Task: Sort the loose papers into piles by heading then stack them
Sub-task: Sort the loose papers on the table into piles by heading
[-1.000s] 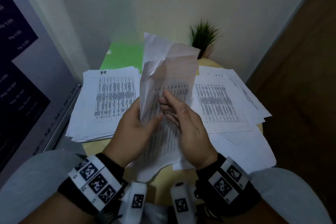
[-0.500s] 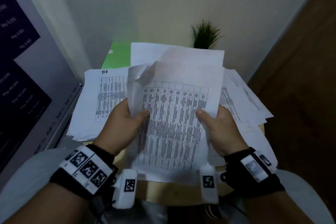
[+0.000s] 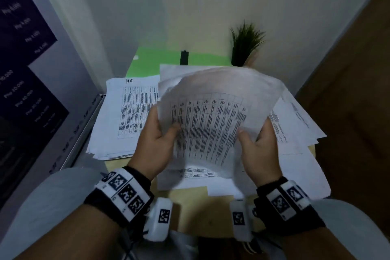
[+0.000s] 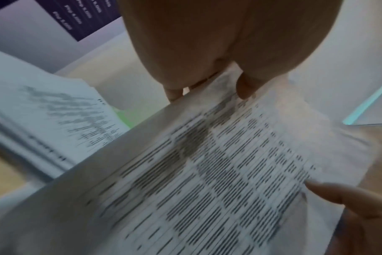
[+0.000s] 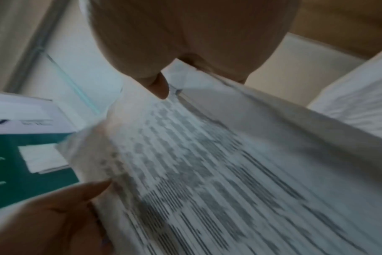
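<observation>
I hold a bundle of printed table sheets [image 3: 211, 124] [image 4: 218, 181] [image 5: 218, 172] above the middle of the round table [image 3: 198, 207]. My left hand [image 3: 162, 135] pinches its left edge, thumb on the printed face. My right hand [image 3: 257, 139] pinches the right edge the same way. The top sheet bows upward and its far edge is blurred. A thick pile headed "HR" [image 3: 124, 118] lies at the left. A spread pile of sheets [image 3: 295, 120] lies at the right, partly hidden by the bundle. More loose sheets [image 3: 190, 177] lie under my hands.
A green sheet [image 3: 160, 61] with a small black object [image 3: 184, 57] lies at the far edge, and a potted plant [image 3: 245, 42] stands at the back right. A dark poster panel [image 3: 25, 69] leans at the left. My knees flank the table's near edge.
The folded bundle was opened flat as my right hand moved from the middle to the right edge. It now sits lower, with the top sheet curling upward.
</observation>
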{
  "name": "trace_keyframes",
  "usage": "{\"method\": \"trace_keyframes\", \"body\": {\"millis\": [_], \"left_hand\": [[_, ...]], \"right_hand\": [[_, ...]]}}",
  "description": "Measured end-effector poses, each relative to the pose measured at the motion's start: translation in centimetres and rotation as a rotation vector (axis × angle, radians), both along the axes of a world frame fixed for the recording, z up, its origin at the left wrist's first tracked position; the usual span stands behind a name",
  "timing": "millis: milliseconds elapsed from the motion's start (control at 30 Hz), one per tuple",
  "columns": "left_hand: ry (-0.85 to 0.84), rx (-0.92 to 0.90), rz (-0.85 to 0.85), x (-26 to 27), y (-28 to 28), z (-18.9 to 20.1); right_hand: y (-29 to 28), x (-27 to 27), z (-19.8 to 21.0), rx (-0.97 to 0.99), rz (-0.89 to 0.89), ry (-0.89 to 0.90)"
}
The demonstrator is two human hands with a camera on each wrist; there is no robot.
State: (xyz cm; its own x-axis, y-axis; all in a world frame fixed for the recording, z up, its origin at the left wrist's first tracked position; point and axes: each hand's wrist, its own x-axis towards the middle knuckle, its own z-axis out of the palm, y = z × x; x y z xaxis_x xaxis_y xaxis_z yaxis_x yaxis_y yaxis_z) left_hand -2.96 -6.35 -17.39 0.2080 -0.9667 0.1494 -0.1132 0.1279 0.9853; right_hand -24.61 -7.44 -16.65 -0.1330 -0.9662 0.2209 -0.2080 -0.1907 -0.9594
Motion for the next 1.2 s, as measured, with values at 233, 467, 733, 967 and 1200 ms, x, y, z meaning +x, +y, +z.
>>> {"method": "trace_keyframes", "body": {"millis": [233,467,733,967,1200], "left_hand": [[-0.019,0.368,0.020,-0.4,-1.1,-4.4],[-0.115,0.464,0.044,0.2,-1.6,-7.2],[-0.201,0.342,0.406,8.1,-4.4,-2.5],[-0.309,0.570,0.435,14.3,-5.8,-4.1],[-0.308,0.600,0.471,15.0,-6.5,-4.9]], "right_hand": [[1.1,0.5,-5.3,0.341,-0.053,0.047],[1.6,0.2,-8.2,0.650,-0.005,0.242],[0.3,-3.6,-6.8,0.678,-0.143,0.167],[-0.7,-4.9,-6.1,0.666,-0.214,0.127],[-1.5,-5.0,-6.1,0.581,-0.201,0.398]]}}
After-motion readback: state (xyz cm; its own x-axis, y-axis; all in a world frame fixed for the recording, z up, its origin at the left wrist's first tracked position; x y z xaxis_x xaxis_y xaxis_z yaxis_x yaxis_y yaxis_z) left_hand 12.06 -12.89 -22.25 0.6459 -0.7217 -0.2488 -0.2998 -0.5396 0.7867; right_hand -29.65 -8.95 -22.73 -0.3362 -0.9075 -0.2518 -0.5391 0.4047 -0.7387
